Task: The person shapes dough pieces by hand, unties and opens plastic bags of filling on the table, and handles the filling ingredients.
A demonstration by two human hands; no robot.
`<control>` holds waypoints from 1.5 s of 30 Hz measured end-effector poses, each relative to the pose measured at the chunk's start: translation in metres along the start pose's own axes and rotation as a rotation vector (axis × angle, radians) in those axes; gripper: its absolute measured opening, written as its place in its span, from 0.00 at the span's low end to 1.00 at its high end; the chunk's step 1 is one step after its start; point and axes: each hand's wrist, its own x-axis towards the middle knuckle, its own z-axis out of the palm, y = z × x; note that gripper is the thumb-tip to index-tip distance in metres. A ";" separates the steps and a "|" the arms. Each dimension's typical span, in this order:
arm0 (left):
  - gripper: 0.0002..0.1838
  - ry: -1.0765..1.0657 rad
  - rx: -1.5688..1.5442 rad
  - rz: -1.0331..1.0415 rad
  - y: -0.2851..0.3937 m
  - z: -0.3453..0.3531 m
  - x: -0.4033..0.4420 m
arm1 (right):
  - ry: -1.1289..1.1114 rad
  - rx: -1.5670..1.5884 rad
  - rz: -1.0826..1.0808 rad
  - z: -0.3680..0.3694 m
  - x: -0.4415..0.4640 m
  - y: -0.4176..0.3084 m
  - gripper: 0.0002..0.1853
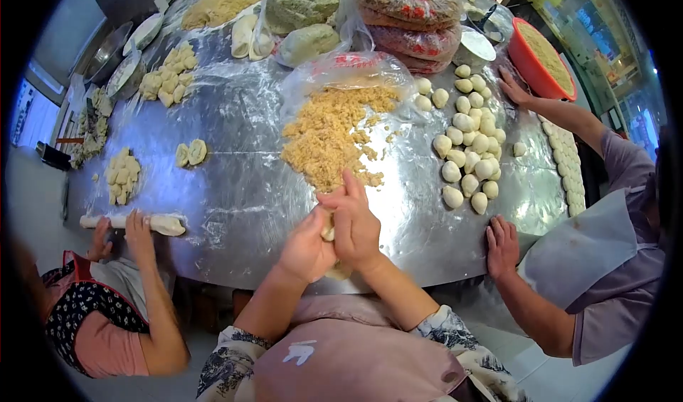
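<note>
My left hand (307,247) and my right hand (353,225) are pressed together near the table's front edge. Between them is a small piece of pale dough (328,228), mostly covered by the palms and fingers. Part of another pale dough piece (339,271) shows just below my wrists. Directly beyond my fingertips lies a heap of crumbly orange-yellow filling (324,142), partly on a clear plastic bag (356,67). Many round filled dough balls (469,135) are grouped to the right of the filling.
At left a co-worker's hands press a dough roll (135,223); cut dough pieces (122,174) lie beyond. A co-worker at right rests both hands on the metal table (242,210). Bagged green dough (302,3), red-printed bags (413,18) and a red basin (523,50) stand farther back.
</note>
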 end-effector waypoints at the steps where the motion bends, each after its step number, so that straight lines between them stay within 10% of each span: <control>1: 0.26 0.098 0.271 0.052 -0.003 0.007 -0.003 | 0.016 -0.063 -0.028 -0.001 0.000 -0.005 0.07; 8: 0.21 0.249 0.525 0.121 -0.015 -0.015 0.010 | 0.077 -0.161 -0.089 0.007 -0.007 -0.003 0.07; 11: 0.23 0.162 0.274 0.259 -0.020 0.017 0.003 | 0.107 0.035 0.324 -0.001 0.004 -0.011 0.13; 14: 0.25 0.080 0.539 0.293 -0.021 0.023 0.003 | 0.318 0.630 0.700 -0.003 0.017 -0.025 0.23; 19: 0.16 0.133 1.198 0.745 -0.013 0.008 0.002 | 0.099 0.769 0.681 0.001 0.008 -0.043 0.36; 25: 0.32 0.113 1.728 1.011 -0.009 -0.009 0.004 | -0.071 0.755 0.681 -0.006 0.000 -0.036 0.23; 31: 0.56 0.133 0.819 0.577 -0.014 -0.002 0.001 | -0.135 0.207 0.533 -0.016 0.008 -0.036 0.15; 36: 0.50 -0.024 0.743 0.328 -0.016 -0.007 -0.002 | -0.310 -0.196 0.004 -0.004 -0.005 -0.009 0.28; 41: 0.44 -0.007 0.602 0.218 -0.026 0.008 -0.002 | -0.262 -0.589 0.275 -0.008 0.013 0.021 0.32; 45: 0.31 0.260 0.548 0.362 -0.027 -0.005 0.012 | -0.155 -0.008 0.128 0.003 0.008 -0.020 0.38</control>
